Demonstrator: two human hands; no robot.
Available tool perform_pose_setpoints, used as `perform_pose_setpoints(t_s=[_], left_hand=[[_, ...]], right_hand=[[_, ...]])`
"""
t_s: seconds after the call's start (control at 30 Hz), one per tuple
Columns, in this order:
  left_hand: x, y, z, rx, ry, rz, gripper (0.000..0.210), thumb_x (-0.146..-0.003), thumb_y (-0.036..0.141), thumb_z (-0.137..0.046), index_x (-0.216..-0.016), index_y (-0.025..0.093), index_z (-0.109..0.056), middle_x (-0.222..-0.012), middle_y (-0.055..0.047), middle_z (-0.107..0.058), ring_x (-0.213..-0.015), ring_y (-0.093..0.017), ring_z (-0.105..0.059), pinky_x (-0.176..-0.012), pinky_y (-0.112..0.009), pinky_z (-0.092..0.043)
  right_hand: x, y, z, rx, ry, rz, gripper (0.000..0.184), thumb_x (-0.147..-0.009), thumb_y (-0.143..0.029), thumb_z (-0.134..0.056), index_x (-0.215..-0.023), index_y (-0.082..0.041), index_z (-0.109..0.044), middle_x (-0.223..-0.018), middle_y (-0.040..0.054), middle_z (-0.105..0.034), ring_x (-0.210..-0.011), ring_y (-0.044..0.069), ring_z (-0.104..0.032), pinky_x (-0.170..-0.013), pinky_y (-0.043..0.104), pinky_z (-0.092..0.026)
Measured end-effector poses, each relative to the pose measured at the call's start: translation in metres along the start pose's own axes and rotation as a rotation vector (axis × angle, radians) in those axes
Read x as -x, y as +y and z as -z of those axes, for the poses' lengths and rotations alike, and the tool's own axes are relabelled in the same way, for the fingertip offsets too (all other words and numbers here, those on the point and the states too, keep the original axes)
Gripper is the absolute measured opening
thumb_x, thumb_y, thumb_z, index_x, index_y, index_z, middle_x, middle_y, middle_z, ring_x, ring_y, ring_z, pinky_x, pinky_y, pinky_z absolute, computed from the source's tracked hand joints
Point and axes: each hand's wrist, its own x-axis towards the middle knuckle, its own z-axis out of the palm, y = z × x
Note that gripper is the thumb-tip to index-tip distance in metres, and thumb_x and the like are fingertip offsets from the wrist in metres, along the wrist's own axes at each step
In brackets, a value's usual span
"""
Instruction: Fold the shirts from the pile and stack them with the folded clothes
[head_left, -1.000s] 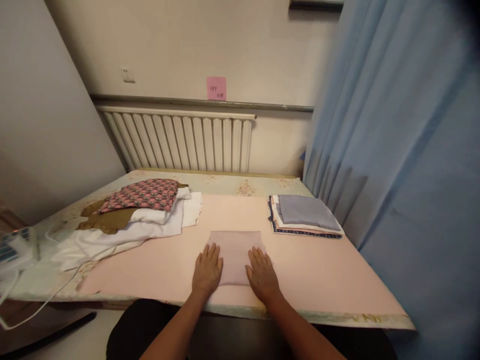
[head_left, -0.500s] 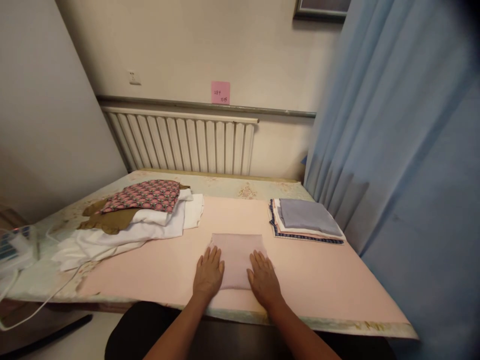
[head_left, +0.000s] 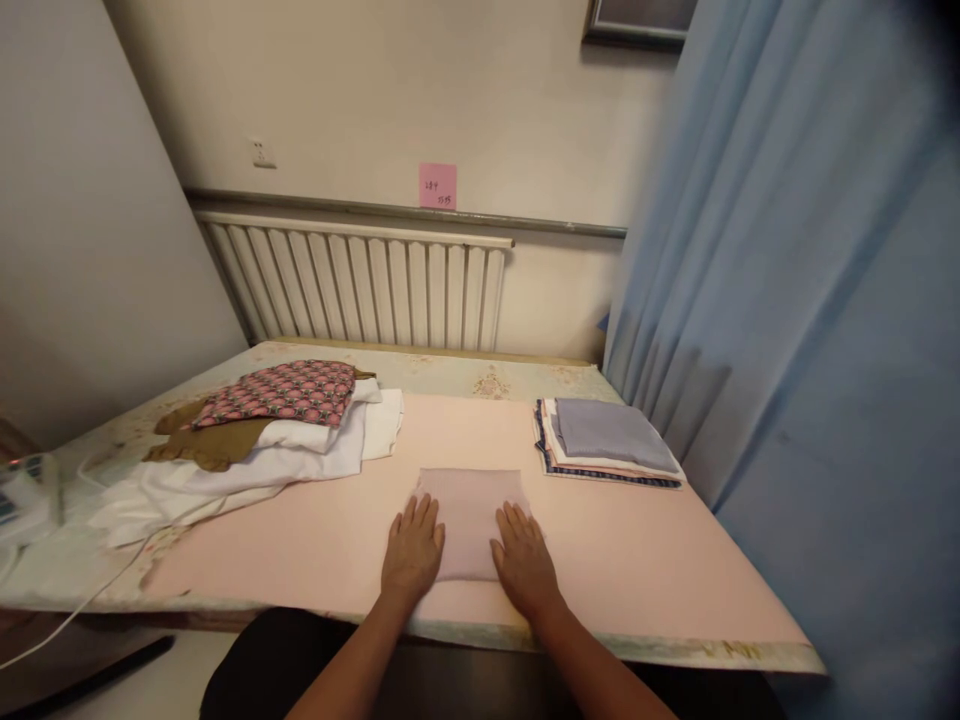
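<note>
A pale mauve cloth (head_left: 469, 520), folded into a rough rectangle, lies flat on a pink sheet (head_left: 637, 570) in front of me. My left hand (head_left: 412, 550) rests on its left side, palm down with the fingers stretched out. On the right side of the cloth lies my right hand (head_left: 523, 558), also flat with its fingers extended. Both hands cover parts of the cloth's side edges, and neither grips anything.
A stack of folded cloths (head_left: 615, 440) sits at the right, grey-blue on top. Loose garments (head_left: 277, 395) are heaped at the left, near a white cord (head_left: 97, 600). Behind the table stand a radiator (head_left: 375, 285) and, rightward, a blue curtain (head_left: 720, 280).
The camera view has shifted slightly. Both hands stay flat on the mauve cloth, which keeps its place and shape on the sheet.
</note>
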Motion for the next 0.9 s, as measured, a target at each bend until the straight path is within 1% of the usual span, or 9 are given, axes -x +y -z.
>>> perform_pose_setpoints(t_s=[0.17, 0.6, 0.9], left_hand=[[0.0006, 0.0002, 0.0000, -0.005, 0.024, -0.010, 0.048, -0.094, 0.033, -0.034, -0.137, 0.018, -0.047, -0.146, -0.007, -0.044, -0.139, -0.027, -0.031, -0.111, -0.047, -0.027], [-0.0003, 0.0016, 0.0049, 0.006, -0.009, 0.006, 0.048, -0.094, 0.033, -0.034, -0.137, 0.018, -0.048, -0.146, -0.006, -0.044, -0.139, -0.026, -0.031, -0.111, -0.046, -0.027], [0.0011, 0.0017, 0.0037, -0.005, 0.007, -0.005, 0.047, -0.094, 0.033, -0.033, -0.137, 0.019, -0.047, -0.147, -0.006, -0.043, -0.139, -0.025, -0.030, -0.111, -0.045, -0.026]], right_hand=[[0.0000, -0.0004, 0.0002, -0.003, -0.004, 0.000, 0.042, -0.094, -0.032, -0.042, -0.133, -0.016, -0.052, -0.143, 0.0110, -0.046, -0.135, 0.024, -0.037, -0.111, 0.044, -0.028], [0.0000, -0.0007, 0.0016, -0.010, -0.005, 0.002, 0.043, -0.094, -0.030, -0.042, -0.134, -0.015, -0.050, -0.142, 0.0111, -0.047, -0.135, 0.024, -0.037, -0.111, 0.044, -0.028], [-0.0007, -0.0006, 0.0033, -0.022, -0.012, 0.002, 0.042, -0.094, -0.029, -0.043, -0.133, -0.015, -0.050, -0.142, 0.0119, -0.046, -0.134, 0.025, -0.038, -0.111, 0.045, -0.028]])
